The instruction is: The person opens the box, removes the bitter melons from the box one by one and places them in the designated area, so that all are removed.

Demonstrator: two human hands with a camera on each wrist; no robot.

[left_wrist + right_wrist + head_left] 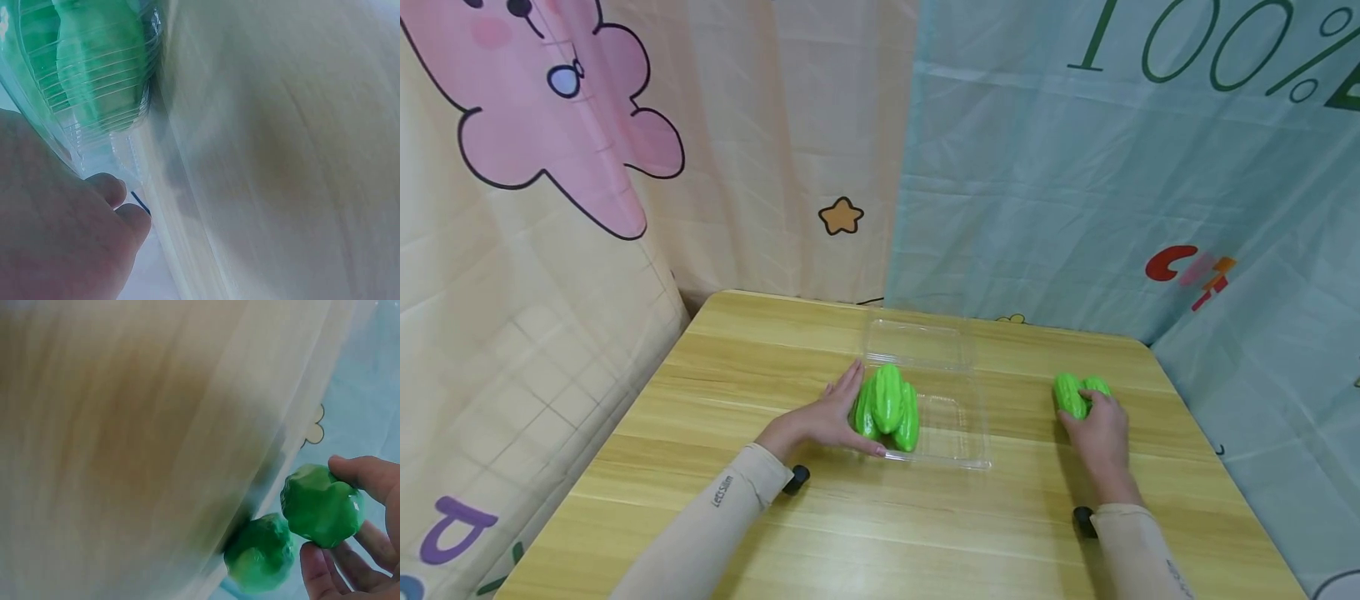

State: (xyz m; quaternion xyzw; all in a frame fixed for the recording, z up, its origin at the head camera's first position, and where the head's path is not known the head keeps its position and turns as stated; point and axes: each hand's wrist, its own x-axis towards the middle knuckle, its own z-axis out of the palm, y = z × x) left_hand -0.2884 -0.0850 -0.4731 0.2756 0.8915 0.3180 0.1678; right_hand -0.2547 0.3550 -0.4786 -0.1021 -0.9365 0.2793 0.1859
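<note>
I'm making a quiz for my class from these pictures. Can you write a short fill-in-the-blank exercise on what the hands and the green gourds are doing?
1. The clear container holds ____ green gourds.
2. The right hand grips one of ____ loose gourds.
3. The left hand rests against the container's ____ side.
4. Everything sits on a ____ table.

Missing words: three; two; left; wooden

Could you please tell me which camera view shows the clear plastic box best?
The head view: the whole clear plastic box shows, lid open, green gourds inside. The left wrist view shows only one blurred wall beside the left hand; the right wrist view shows none.
</note>
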